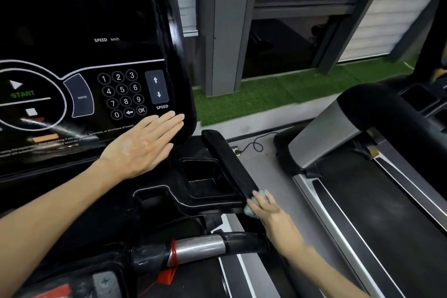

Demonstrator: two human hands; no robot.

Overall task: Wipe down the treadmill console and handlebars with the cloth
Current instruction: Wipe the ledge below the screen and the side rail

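The black treadmill console (79, 38) fills the upper left, with a number keypad and SPEED arrows. My left hand (142, 145) lies flat with fingers together on the console's lower right corner, holding nothing. My right hand (268, 210) grips a small pale green cloth (260, 195) and presses it against the near end of the black right side handlebar (227, 157). A silver and black front handlebar (200, 247) crosses below, under my right forearm.
A black cup-holder tray (208, 176) sits between console and side handlebar. A second treadmill (362, 176) stands to the right, across a grey floor strip with a cable (254, 145). Green artificial turf (278, 94) and a grey pillar (222, 26) lie behind. A red clip (173, 261) hangs on the front bar.
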